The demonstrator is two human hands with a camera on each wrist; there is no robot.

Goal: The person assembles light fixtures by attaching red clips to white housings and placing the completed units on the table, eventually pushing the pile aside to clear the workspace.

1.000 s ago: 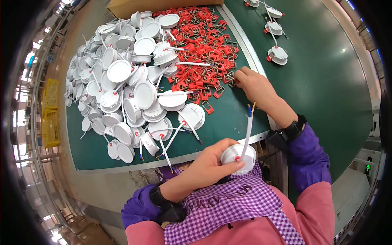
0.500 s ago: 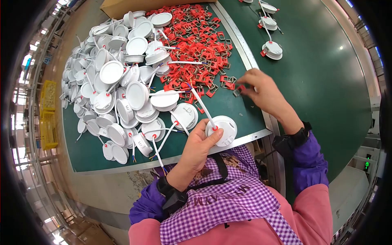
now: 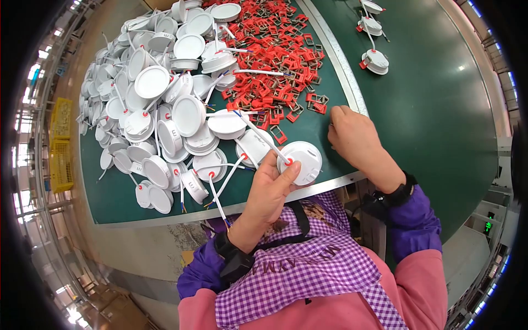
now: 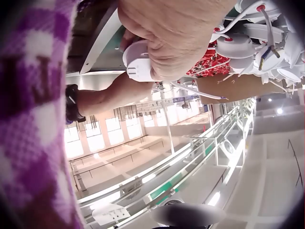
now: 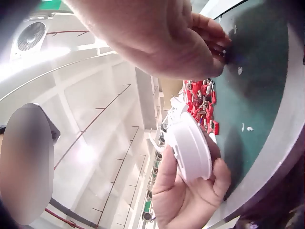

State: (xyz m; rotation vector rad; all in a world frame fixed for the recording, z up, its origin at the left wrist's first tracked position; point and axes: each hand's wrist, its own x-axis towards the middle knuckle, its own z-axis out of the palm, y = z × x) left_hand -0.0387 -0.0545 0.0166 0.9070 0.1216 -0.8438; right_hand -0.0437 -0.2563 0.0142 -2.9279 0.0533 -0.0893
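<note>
The left hand (image 3: 268, 190) pinches a white round fixture (image 3: 306, 159) near the table's front edge, thumb on its face beside a red spot. A white cable (image 3: 258, 132) rises from it toward the upper left. Seen from the right wrist, the fixture (image 5: 193, 148) stands on edge between the left hand's thumb and fingers. To its upper right, the right hand (image 3: 353, 137) has curled fingers at the green table, right of the red clips (image 3: 275, 71). The right wrist view shows those fingers (image 5: 212, 38) bent close to the surface; whether they hold a clip is hidden.
A large heap of white fixtures (image 3: 151, 82) with cables covers the table's left side. A metal rail (image 3: 335, 55) separates it from the green surface at right, where several fixtures (image 3: 375, 61) lie. A metal edge (image 3: 165, 221) runs along the table's front.
The left hand has carried the fixture up over the table edge, its cable now leaning left. The right hand drew a clip away from the pile; that clip is now out of sight.
</note>
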